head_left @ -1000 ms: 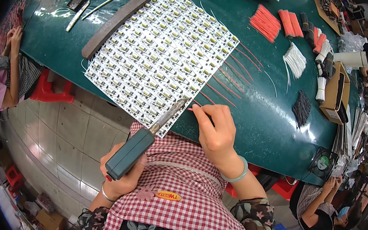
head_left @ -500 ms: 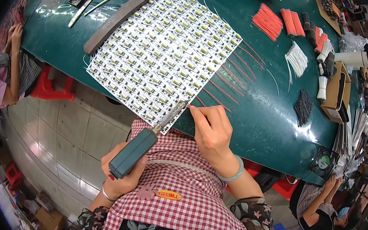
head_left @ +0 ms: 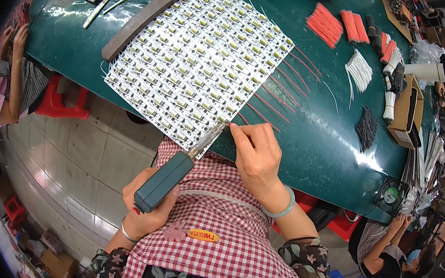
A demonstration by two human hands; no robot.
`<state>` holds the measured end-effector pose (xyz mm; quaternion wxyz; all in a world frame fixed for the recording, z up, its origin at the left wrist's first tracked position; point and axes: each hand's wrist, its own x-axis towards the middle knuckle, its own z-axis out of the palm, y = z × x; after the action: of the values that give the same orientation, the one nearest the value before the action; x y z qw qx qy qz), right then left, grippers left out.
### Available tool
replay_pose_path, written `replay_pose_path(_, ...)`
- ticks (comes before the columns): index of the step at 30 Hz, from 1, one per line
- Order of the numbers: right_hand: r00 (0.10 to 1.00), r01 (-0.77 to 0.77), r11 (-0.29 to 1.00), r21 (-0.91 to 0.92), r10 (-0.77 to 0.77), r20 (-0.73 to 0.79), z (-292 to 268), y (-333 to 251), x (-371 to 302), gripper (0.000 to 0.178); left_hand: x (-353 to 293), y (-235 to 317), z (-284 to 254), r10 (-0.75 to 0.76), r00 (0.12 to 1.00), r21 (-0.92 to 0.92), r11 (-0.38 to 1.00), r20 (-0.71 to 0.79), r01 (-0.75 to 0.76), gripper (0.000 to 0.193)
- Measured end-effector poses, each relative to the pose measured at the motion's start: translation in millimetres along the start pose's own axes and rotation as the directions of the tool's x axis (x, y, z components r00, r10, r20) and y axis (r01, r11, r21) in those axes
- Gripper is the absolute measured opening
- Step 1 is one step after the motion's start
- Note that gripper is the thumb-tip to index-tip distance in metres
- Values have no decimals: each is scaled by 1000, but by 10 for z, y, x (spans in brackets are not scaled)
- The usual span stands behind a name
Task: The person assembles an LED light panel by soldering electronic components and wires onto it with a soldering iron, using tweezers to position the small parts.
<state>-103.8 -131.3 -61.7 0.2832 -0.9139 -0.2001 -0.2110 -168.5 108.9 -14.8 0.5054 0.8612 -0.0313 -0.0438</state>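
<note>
My left hand (head_left: 146,207) is wrapped round the green handle of a soldering iron (head_left: 164,180). Its metal tip reaches up and right to the near right edge of a white circuit board panel (head_left: 187,64), which carries rows of small yellow-green and black parts. My right hand (head_left: 257,156) is closed in a pinch beside that tip, on what looks like a short end of red wire (head_left: 229,124), mostly hidden by the fingers. Several red wires (head_left: 266,107) stick out to the right from the panel's right edge. Thin white wires cross the panel.
A dark bar (head_left: 143,24) lies along the panel's left side. To the right on the green table (head_left: 318,154) are bundles of red wires (head_left: 324,25), white wires (head_left: 359,67) and black wires (head_left: 366,128), plus a cardboard box (head_left: 407,112) and a small fan (head_left: 390,194). Other people sit left and right.
The iron's tip and my right fingertips have shifted slightly upward along the panel's edge. A co-worker's hands at the left have moved a little. The panel is almost where it was.
</note>
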Motion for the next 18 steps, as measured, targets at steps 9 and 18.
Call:
replay_pose_path(9,1000,-16,1000,-9,16,-7,13,-19,-7,30,-116,-99,-24,17,999,8,1000,-33,-17,22)
replay_pose_path(18,994,-21,1000,-10,20,-103,67,-23,-52,29,-120,-69,-29,73,997,28,997,-40,-72,23)
